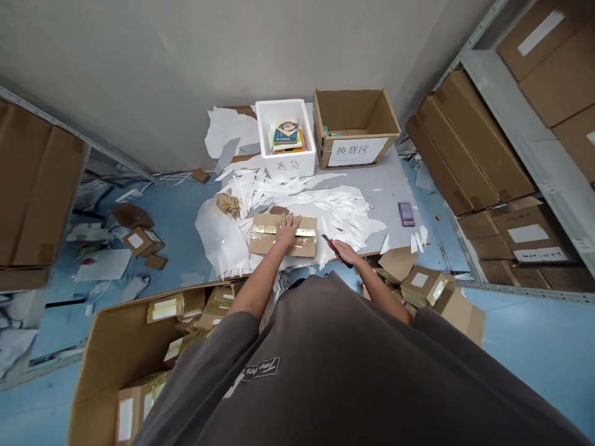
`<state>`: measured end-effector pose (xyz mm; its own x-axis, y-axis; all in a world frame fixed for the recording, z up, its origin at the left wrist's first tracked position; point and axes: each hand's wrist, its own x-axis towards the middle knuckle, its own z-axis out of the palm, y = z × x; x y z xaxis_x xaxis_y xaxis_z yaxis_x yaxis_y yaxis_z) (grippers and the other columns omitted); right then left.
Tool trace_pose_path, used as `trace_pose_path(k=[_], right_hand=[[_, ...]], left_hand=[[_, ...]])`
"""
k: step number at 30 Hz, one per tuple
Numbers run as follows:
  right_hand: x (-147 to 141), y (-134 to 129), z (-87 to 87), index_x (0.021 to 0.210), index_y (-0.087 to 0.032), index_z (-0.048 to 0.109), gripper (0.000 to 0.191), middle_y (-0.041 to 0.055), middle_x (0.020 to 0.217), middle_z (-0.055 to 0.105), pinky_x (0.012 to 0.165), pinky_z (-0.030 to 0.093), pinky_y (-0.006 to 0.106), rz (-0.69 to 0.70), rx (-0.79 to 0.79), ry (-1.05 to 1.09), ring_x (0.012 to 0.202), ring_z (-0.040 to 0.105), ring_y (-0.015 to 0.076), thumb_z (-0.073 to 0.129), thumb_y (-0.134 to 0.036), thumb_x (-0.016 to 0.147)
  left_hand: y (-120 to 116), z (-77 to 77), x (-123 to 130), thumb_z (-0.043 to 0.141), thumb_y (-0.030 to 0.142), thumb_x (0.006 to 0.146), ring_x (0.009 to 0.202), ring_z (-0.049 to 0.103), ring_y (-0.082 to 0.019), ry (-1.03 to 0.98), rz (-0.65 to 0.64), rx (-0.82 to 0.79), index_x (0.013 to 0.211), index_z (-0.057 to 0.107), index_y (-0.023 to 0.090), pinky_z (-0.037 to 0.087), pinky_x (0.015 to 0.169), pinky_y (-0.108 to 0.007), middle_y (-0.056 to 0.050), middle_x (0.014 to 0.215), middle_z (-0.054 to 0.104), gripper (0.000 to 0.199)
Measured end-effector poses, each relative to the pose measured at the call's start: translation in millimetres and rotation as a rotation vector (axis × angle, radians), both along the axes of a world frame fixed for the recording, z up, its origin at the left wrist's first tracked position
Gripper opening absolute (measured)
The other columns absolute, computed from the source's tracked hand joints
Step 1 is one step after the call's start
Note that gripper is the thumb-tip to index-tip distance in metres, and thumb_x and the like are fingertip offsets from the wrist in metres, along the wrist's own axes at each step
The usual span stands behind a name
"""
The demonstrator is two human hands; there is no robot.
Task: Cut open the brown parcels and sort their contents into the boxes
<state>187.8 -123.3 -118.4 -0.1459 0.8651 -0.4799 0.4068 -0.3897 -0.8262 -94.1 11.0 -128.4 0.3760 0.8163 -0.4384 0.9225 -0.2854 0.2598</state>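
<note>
A small cardboard box with shiny clear tape lies near the front edge of the table, and a dark slit runs along the right part of its top seam. My left hand rests flat on its top, fingers spread. To the right of the box, my right hand is closed around a utility knife with a red and black handle. The knife's tip points up and left, apart from the box. Torn white paper strips lie behind and beside the box.
At the back stand a white bin holding books and an open cardboard carton with a handwritten label. A large carton of taped parcels stands front left. Opened boxes lie at right, beside shelves of cartons. Crumpled brown paper lies left.
</note>
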Motion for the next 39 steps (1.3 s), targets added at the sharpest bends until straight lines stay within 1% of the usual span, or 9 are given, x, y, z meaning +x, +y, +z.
trace_pose_path(k=[4,8,16,20,24,30,33,37,39], right_hand=[[-6.5,0.5,-1.8,0.107,-0.027,0.066,0.046,-0.0001,0.081,0.067,0.072,0.047,0.031,0.009,0.124,-0.187,0.078,0.063,0.0228,0.042,-0.066,0.105],[-12.0,0.0,-7.0,0.121,-0.028,0.068,0.041,0.003,0.101,0.074,0.076,0.047,0.032,0.038,0.196,-0.288,0.087,0.066,0.025,0.051,-0.061,0.101],[-31.7,9.6,-7.7,0.134,-0.027,0.066,0.036,0.0085,0.126,0.074,0.085,0.048,0.032,0.219,0.243,-0.54,0.109,0.069,0.0277,0.05,-0.048,0.108],[-48.6,16.8,-6.5,0.14,-0.024,0.06,0.037,0.0148,0.131,0.072,0.084,0.046,0.033,0.23,0.204,-0.718,0.11,0.069,0.0304,0.049,-0.045,0.112],[-55.5,16.2,-7.9,0.136,-0.026,0.058,0.032,0.0149,0.128,0.072,0.085,0.045,0.033,0.217,0.172,-0.736,0.107,0.07,0.0302,0.05,-0.047,0.113],[-63.4,11.7,-13.3,0.13,-0.024,0.058,0.028,0.0158,0.127,0.072,0.087,0.047,0.035,0.081,0.148,-0.69,0.109,0.07,0.0314,0.049,-0.045,0.113],[-49.6,15.9,-9.3,0.129,-0.024,0.059,0.027,0.016,0.124,0.073,0.088,0.047,0.035,-0.041,0.114,-0.712,0.108,0.07,0.0314,0.051,-0.043,0.112],[-22.9,32.0,-3.9,0.126,-0.023,0.059,0.028,0.0169,0.119,0.074,0.088,0.047,0.036,-0.106,0.121,-0.724,0.107,0.071,0.0329,0.057,-0.043,0.108],[-18.7,34.4,-8.5,0.124,-0.023,0.058,0.029,0.0146,0.11,0.074,0.085,0.048,0.036,-0.237,0.092,-0.663,0.102,0.071,0.032,0.056,-0.046,0.107]], left_hand=[[1.1,-8.2,-4.3,0.075,0.069,0.09,0.169,0.006,-0.047,-0.054,-0.028,0.072,0.175,0.031,0.028,0.012,0.131,-0.071,-0.018,0.183,0.022,0.104],[-5.5,-18.1,-12.8,0.058,0.071,0.101,0.17,0.01,-0.045,-0.125,-0.071,0.173,0.171,0.043,0.026,0.012,0.133,-0.068,-0.017,0.182,0.025,0.085],[-20.5,-31.5,-8.4,0.054,0.064,0.106,0.171,0.011,-0.04,-0.205,-0.025,0.309,0.167,0.05,0.021,0.005,0.135,-0.067,-0.018,0.18,0.03,0.074],[-23.8,-29.1,-8.6,0.059,0.065,0.103,0.171,0.008,-0.04,-0.234,-0.01,0.292,0.166,0.05,0.022,0.003,0.135,-0.066,-0.018,0.18,0.028,0.077],[-28.0,-21.6,-7.3,0.066,0.066,0.1,0.171,0.004,-0.04,-0.27,0.004,0.238,0.168,0.047,0.025,0.0,0.134,-0.069,-0.018,0.181,0.025,0.082],[-36.4,-11.3,-5.8,0.062,0.059,0.103,0.171,0.008,-0.04,-0.299,0.089,0.171,0.17,0.042,0.032,0.004,0.133,-0.072,-0.014,0.181,0.029,0.075],[-39.1,-11.3,-7.5,0.063,0.061,0.103,0.171,0.011,-0.041,-0.308,0.098,0.181,0.169,0.044,0.031,0.005,0.133,-0.072,-0.016,0.179,0.033,0.075],[-41.1,-13.8,-8.2,0.063,0.067,0.1,0.171,0.01,-0.041,-0.283,0.095,0.216,0.168,0.046,0.029,0.003,0.133,-0.071,-0.016,0.178,0.036,0.08],[-40.0,-13.7,-9.4,0.062,0.069,0.1,0.171,0.01,-0.04,-0.275,0.087,0.233,0.168,0.047,0.028,0.002,0.134,-0.068,-0.015,0.179,0.033,0.081]])
